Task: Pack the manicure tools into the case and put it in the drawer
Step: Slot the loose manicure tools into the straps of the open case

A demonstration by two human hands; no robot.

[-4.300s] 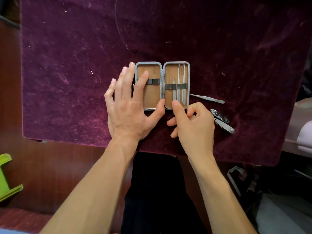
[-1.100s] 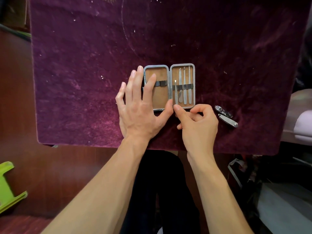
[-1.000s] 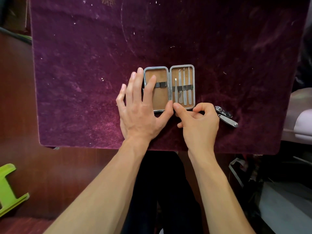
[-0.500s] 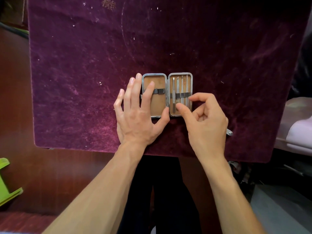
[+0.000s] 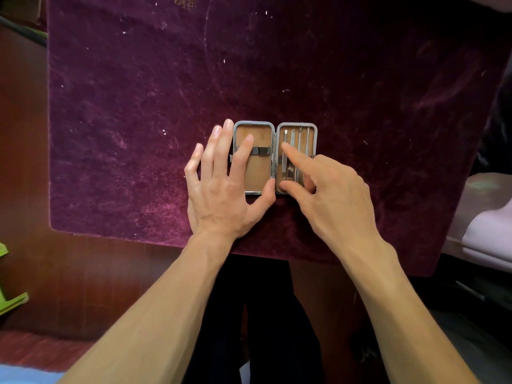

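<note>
Your left hand (image 5: 221,195) lies flat, fingers spread, pinning the left half of the case (image 5: 259,173). Your right hand (image 5: 332,195) presses a straight index on the tools (image 5: 300,139), thumb at their lower end. The case lies open on the surface (image 5: 138,134), its left strap (image 5: 261,151) empty. Step: seating tools. Likely next: fill that strap, then close.
</note>
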